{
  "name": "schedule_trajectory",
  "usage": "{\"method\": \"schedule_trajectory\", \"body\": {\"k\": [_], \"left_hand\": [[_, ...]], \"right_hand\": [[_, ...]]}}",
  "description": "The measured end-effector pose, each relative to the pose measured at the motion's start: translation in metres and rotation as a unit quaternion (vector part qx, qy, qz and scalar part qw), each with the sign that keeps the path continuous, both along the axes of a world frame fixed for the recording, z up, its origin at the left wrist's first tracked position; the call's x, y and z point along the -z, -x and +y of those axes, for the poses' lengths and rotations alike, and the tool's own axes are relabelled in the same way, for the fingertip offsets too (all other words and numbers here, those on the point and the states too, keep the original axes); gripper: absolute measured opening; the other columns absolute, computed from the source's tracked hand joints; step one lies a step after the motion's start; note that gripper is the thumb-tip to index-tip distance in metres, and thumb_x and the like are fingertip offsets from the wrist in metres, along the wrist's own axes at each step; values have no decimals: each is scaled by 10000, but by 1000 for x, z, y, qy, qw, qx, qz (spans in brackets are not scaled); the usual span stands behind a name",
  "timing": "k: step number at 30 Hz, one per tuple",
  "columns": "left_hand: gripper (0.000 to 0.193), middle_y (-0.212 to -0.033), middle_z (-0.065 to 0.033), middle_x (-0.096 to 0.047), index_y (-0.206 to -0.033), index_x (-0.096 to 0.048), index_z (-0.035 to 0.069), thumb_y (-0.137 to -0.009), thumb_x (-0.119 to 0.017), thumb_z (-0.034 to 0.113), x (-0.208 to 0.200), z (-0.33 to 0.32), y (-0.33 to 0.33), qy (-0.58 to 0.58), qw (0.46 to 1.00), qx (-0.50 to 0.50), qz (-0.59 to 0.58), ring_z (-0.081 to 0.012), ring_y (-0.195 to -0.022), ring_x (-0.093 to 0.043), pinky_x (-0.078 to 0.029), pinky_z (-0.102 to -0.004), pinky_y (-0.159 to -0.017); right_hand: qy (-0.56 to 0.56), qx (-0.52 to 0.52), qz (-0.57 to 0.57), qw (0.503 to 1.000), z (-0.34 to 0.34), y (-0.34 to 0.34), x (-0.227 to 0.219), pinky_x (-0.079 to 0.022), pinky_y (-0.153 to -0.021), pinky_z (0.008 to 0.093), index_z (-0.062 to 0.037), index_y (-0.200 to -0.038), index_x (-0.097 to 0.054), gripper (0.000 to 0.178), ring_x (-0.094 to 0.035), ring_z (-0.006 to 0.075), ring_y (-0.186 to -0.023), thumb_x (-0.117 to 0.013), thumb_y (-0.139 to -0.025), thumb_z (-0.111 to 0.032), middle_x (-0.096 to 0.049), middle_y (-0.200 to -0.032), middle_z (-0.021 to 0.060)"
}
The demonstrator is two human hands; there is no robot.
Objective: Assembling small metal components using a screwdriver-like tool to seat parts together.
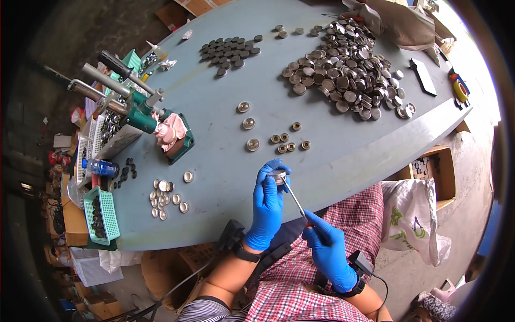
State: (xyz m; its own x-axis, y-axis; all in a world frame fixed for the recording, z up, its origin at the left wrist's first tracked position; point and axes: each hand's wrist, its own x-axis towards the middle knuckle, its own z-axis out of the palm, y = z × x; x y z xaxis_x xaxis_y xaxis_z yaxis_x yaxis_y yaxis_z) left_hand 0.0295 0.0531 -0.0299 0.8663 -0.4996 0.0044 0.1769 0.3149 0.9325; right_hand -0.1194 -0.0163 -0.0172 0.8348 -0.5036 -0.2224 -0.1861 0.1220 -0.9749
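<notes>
My left hand (267,198), in a blue glove, grips a short round silver metal part (277,175) on its side above the table's near edge. In my gloved right hand (330,249) is a screwdriver-like tool with a thin metal shaft (294,198), its handle mostly hidden by the fingers. The shaft's tip touches or nearly touches the metal part's side; which, I cannot tell. Just beyond my left hand lie several small brass-coloured rings (283,148). Farther off, three wider silver discs (249,124) form a rough line.
On the grey table (214,198), a large heap of metal discs (348,75) spreads at the far right, with dark discs (230,52) behind. A green hand press (182,139) stands left, near silver cups (162,198) and a green basket (110,214). A phone-like slab (424,78) lies right.
</notes>
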Motion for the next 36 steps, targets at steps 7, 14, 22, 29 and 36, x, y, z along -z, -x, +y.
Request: {"method": "schedule_trajectory", "body": {"k": [7, 14, 22, 29, 36], "left_hand": [[422, -1090, -88, -564, -1320, -411, -14, -1030, -374, 289, 13, 6, 20, -86, 994, 60, 8, -133, -927, -528, -441, -272, -847], [441, -1065, -88, -570, -1289, -475, -34, -1021, -392, 305, 9, 13, -6, 3, 993, 28, 114, -128, -875, -533, -463, -265, -774], [409, -896, -44, -634, -1160, -621, 5, -1031, -368, 300, 11, 23, -13, -240, 966, 19, -93, -111, -739, -577, -491, -247, -672], [394, -738, -51, -600, -1041, -641, 14, -1031, -363, 294, -1, 42, -22, -285, 915, 176, -226, -92, -603, -530, -454, -237, -583], [367, -608, -22, -504, -970, -619, 32, -1036, -350, 273, 4, 49, -28, -275, 898, 261, -224, -89, -553, -472, -434, -258, -558]], "right_hand": [[-155, 34, 22, 987, -15, -18, 0, -479, -636, 221, -8, -1267, -568, 341, -565, 69, -690, -560, -926, -21, -616, -785, 25], [30, 4, 0, 1000, -19, -14, 5, -487, -616, 251, -48, -1225, -606, 348, -622, 129, -670, -585, -884, 18, -639, -798, 88], [305, -70, 13, 950, -42, -8, -7, -501, -546, 349, -101, -1128, -648, 306, -632, 296, -628, -643, -826, -49, -635, -810, 129], [335, -180, 44, 924, -69, -12, 0, -464, -504, 365, -105, -967, -687, 160, -589, 302, -538, -656, -851, -210, -570, -598, 116], [259, -217, 58, 939, -72, -10, 21, -442, -497, 366, -67, -844, -671, 183, -552, 334, -517, -650, -870, -247, -537, -594, 154]]}}
